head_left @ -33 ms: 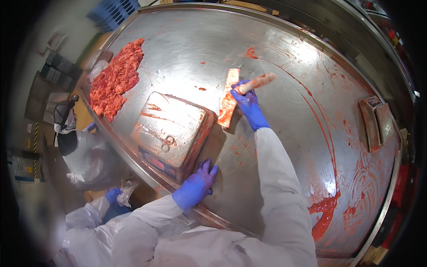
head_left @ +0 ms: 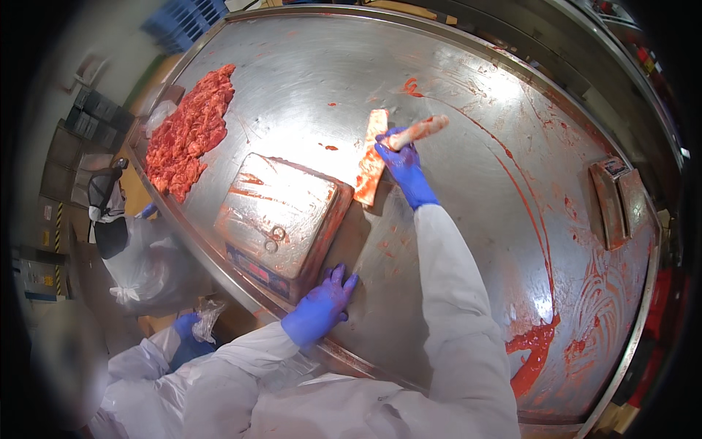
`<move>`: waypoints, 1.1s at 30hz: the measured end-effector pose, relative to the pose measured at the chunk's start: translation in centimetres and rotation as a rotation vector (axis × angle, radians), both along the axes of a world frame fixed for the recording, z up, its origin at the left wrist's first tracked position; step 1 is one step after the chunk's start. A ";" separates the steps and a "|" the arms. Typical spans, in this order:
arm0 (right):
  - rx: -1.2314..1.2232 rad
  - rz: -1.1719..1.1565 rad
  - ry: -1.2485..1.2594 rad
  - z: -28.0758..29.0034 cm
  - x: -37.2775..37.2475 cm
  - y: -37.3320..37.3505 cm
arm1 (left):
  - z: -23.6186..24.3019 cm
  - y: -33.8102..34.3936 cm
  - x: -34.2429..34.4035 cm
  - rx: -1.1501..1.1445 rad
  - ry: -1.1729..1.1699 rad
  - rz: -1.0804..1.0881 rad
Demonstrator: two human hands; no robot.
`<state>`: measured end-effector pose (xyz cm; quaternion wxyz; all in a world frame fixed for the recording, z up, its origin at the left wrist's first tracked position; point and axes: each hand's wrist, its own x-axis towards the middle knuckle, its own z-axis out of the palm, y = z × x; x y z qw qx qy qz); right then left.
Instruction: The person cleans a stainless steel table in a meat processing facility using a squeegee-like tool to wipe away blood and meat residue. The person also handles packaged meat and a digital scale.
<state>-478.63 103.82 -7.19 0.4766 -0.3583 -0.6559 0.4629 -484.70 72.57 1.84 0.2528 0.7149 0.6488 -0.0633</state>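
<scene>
A white scraper with a flat, red-smeared blade (head_left: 371, 170) and a thick round handle (head_left: 425, 129) is on the steel table (head_left: 453, 263). My right hand (head_left: 401, 157) is closed round the handle close to the blade, and the handle's end sticks out to the right. My left hand (head_left: 319, 309) rests by the table's near edge, fingers spread, with nothing in it. Just beyond it stands a smeared bench scale (head_left: 285, 208) with a flat steel top and a small lit display.
A heap of red ground-looking meat (head_left: 189, 135) lies at the far left. Red liquid (head_left: 537, 351) pools at the near right. A metal box (head_left: 614, 203) stands by the right rim. To the left, a co-worker's gloved hand (head_left: 188, 327) holds clear plastic film (head_left: 209, 320).
My right hand and the scraper have shifted slightly to the left. My left hand stays in nearly the same place beside the scale.
</scene>
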 end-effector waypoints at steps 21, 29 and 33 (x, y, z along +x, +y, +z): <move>0.056 -0.974 -0.261 -1.6 31.7 -3.9 | -1.1 -0.1 -2.0 0.062 -0.111 -0.069; -0.097 -1.065 -0.383 2.3 40.7 -31.1 | -2.0 -1.5 -0.6 0.153 -0.024 -0.197; -0.224 -0.819 -0.262 5.6 30.8 -32.5 | -1.4 -1.7 -1.5 0.151 -0.097 -0.257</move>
